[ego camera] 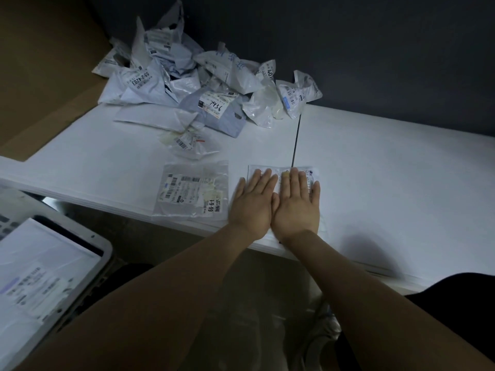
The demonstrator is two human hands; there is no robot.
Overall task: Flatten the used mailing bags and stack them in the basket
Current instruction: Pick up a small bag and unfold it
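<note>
A small white mailing bag (pixel 312 174) lies flat near the table's front edge, mostly covered by my hands. My left hand (pixel 253 202) and my right hand (pixel 297 202) press on it side by side, palms down, fingers straight. Just left of them lies a flattened clear bag with labels (pixel 192 191). A smaller crumpled clear bag (pixel 191 145) sits behind it. A heap of crumpled white and grey mailing bags (pixel 187 76) fills the back left of the table. The white basket (pixel 103 246) stands low at the left, with flat bags (pixel 40 279) inside.
The white table (pixel 388 183) has a dark seam (pixel 296 140) running back from my hands. Brown cardboard (pixel 40 76) stands at the far left. A dark wall (pixel 348 36) closes the back. The floor below the table edge is dim.
</note>
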